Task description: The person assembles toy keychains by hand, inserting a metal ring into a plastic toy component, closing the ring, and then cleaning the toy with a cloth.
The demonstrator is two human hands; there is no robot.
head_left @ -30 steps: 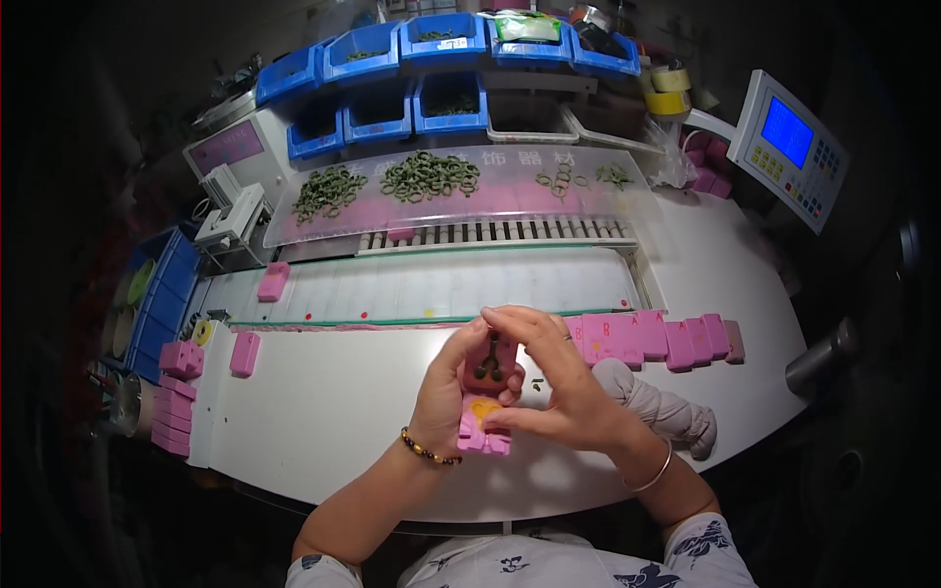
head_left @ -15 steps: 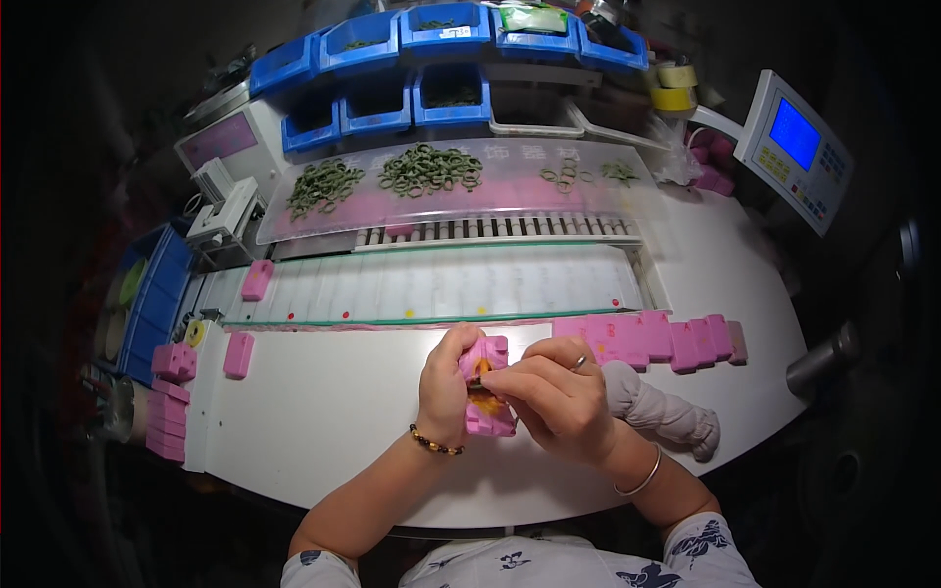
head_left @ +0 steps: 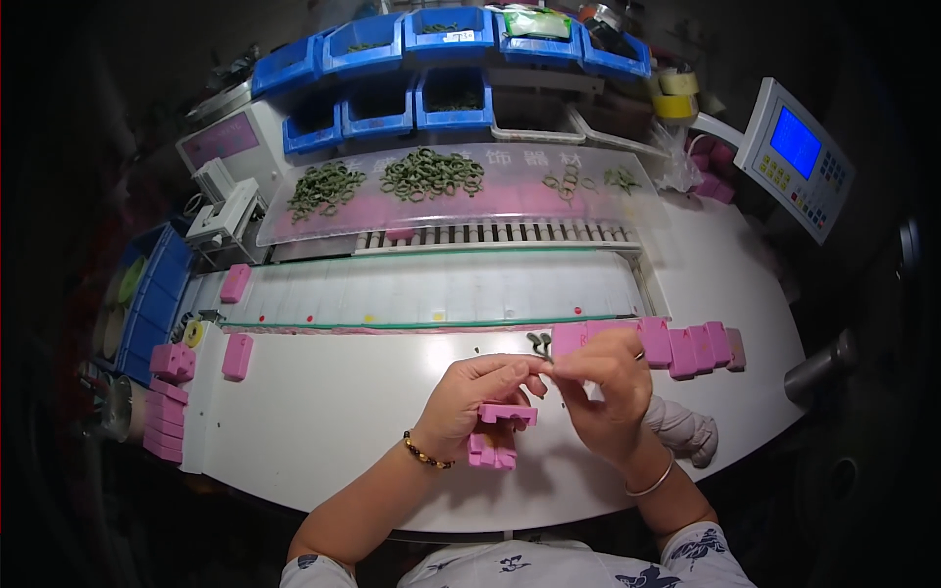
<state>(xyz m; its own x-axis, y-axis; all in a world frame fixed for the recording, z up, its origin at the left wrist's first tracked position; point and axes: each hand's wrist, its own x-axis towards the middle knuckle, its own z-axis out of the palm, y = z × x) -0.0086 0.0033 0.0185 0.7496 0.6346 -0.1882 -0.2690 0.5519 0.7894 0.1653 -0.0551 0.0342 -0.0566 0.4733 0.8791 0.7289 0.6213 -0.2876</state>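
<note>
My left hand [head_left: 470, 397] is closed around a pink block-shaped mold [head_left: 508, 416] that hangs parted in two below its fingers. The lower part [head_left: 492, 453] dangles nearer to me. My right hand [head_left: 610, 392] pinches a small dark green piece [head_left: 539, 344] with several rounded tips. That piece rises above the meeting fingertips of both hands, so its lower end is hidden. A grey cloth bundle [head_left: 680, 428] lies on the table beside my right wrist.
Pink blocks stand in a row [head_left: 691, 349] at right and a stack [head_left: 165, 423] at left. A whitish conveyor belt [head_left: 421, 290] runs beyond my hands, carrying one pink block [head_left: 234, 283]. Green rings [head_left: 431, 174] lie on a clear panel [head_left: 510, 211]. Blue bins [head_left: 363, 45] stand behind.
My right hand has drawn back from the mold and now pinches the green piece above it. The mold has tilted and hangs lower in my left hand. The belt's block has moved left.
</note>
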